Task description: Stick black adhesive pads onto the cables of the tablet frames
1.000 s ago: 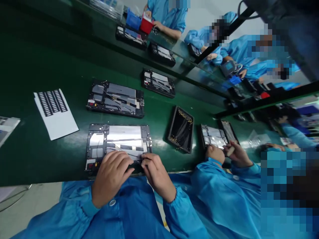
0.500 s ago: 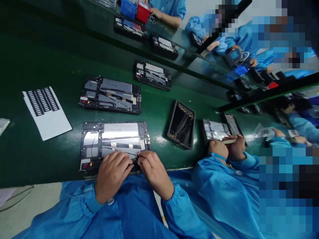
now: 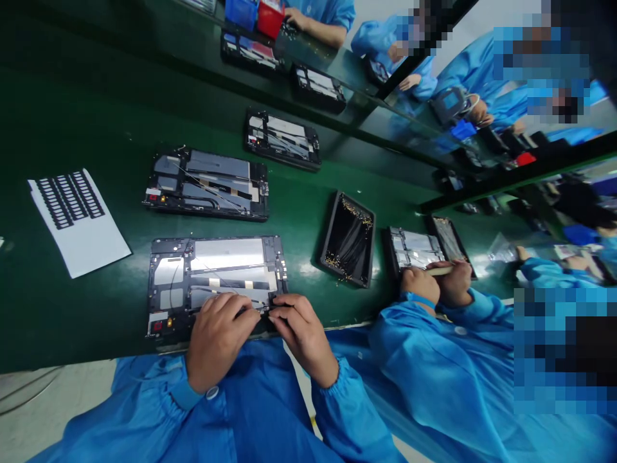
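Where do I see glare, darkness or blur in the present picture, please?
Head view: a white glare patch lies on the green table, between the open device under the hands and the black tray; head view: the table's upper left is very dark; head view: the background along the far right edge looks blurred, its small details unclear.

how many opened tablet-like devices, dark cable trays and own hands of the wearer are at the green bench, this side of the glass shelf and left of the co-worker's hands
opened tablet-like devices: 3
dark cable tray: 1
wearer's own hands, left hand and right hand: 2
total: 6
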The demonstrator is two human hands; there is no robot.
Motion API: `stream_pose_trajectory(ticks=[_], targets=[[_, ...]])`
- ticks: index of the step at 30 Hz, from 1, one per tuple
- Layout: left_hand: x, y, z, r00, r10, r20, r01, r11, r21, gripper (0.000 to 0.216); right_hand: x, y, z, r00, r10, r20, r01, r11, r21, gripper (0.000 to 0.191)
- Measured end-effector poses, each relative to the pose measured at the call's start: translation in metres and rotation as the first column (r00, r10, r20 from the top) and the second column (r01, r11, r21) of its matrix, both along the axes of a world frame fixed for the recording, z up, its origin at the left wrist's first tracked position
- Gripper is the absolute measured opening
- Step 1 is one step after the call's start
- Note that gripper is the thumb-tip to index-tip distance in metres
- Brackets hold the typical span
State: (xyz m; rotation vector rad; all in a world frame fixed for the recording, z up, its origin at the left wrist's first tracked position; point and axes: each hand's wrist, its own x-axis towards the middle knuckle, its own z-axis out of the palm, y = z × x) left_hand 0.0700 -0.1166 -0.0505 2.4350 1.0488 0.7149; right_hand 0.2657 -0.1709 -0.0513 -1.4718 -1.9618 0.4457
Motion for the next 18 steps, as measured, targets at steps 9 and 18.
stream_pose_trajectory(ticks=[9,18], targets=[[0.0030,0.0000,-0.0030,1.000,0.019,-0.006,-0.019,1.000,0.001,0.021,-0.0031,0.0001,-0.0008,0.998,-0.033,0.046,0.034,0.999,-0.022,0.011],[0.0035,-0.0013,-0.0034,0.999,0.046,-0.014,-0.045,0.999,0.016,0.018,-0.0052,-0.0011,-0.0039,0.995,-0.018,0.098,0.019,1.000,-0.002,0.011]])
